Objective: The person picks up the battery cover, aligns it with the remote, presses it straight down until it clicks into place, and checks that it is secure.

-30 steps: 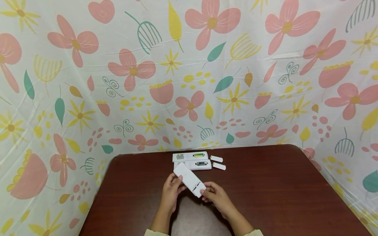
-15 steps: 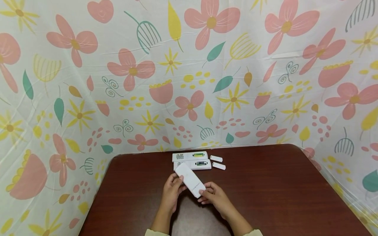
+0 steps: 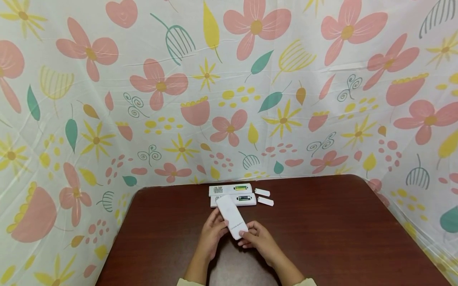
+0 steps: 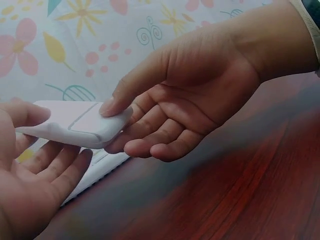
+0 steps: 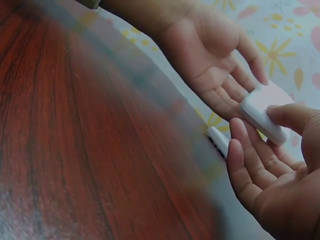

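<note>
Between both hands is a white remote control (image 3: 231, 216), raised at a slant over the table. A thin line of dark marks crosses its face near the end closest to the person. My left hand (image 3: 212, 234) holds its left side, thumb on top and fingers below. The near end is pinched by my right hand (image 3: 260, 240), its thumb pressing on the face. In the left wrist view, a seam runs across the remote (image 4: 75, 117) close to the right thumb. The right wrist view shows the right thumb on the remote's end (image 5: 262, 112), with the other fingers beneath.
Two more white remotes, a far one (image 3: 225, 190) and a near one (image 3: 229, 199), lie side by side with battery compartments exposed, a battery visible in each. Two small white covers (image 3: 262, 192) lie to their right. Behind the brown table (image 3: 322, 230) hangs a flowered cloth (image 3: 229, 79).
The held remote has turned to point more directly away from the person, and its far end has shifted right. My left hand has moved slightly right. The dark marks look thinner.
</note>
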### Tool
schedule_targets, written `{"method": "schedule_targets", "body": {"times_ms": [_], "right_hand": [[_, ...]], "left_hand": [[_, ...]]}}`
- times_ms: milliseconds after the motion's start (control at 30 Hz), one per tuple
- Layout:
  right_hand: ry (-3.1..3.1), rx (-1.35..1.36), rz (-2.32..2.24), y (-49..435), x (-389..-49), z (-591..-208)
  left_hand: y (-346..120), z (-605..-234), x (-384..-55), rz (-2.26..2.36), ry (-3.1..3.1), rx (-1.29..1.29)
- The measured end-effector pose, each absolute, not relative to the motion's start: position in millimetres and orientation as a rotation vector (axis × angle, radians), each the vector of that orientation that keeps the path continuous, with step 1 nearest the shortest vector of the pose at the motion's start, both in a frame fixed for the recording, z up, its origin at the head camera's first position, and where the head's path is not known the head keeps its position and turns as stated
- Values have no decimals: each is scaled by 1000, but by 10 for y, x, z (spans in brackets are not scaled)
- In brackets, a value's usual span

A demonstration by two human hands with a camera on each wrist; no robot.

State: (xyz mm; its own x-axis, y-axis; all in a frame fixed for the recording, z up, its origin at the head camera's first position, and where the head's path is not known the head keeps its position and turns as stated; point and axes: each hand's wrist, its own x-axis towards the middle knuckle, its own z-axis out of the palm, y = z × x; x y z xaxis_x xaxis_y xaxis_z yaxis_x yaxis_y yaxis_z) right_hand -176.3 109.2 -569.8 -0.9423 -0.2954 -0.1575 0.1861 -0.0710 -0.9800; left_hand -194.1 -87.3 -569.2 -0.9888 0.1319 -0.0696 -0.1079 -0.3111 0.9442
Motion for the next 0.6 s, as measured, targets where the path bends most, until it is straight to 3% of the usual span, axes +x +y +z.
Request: {"method": "schedule_targets", "body": {"times_ms": [600], "right_hand": [[1896, -172, -2063, 1052, -1722, -5689]], "left_hand": [[-799, -5721, -1893, 2299, 1810, 150]]}}
